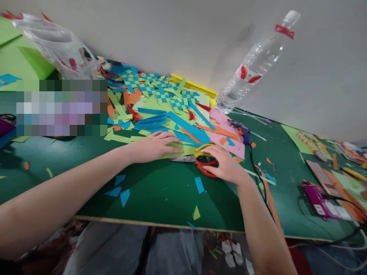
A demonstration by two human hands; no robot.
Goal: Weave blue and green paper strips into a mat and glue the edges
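My left hand (153,147) lies flat, fingers stretched out, on a light green paper sheet (174,149) at the edge of a paper pile. My right hand (225,164) rests with curled fingers over the red and yellow handles of a pair of scissors (200,160), whose blades point left on the green table (160,191). Whether the fingers are through the handle loops is hidden. Behind both hands lie blue strips (183,128), orange strips, a pink sheet (226,133) and blue-and-green woven paper mats (151,87).
A clear plastic bottle (255,65) leans against the wall at the back. A plastic bag (57,47) sits far left. A glue gun (243,131) with a black cable lies right of the pile. Paper scraps dot the table; a phone (322,175) and packets lie right.
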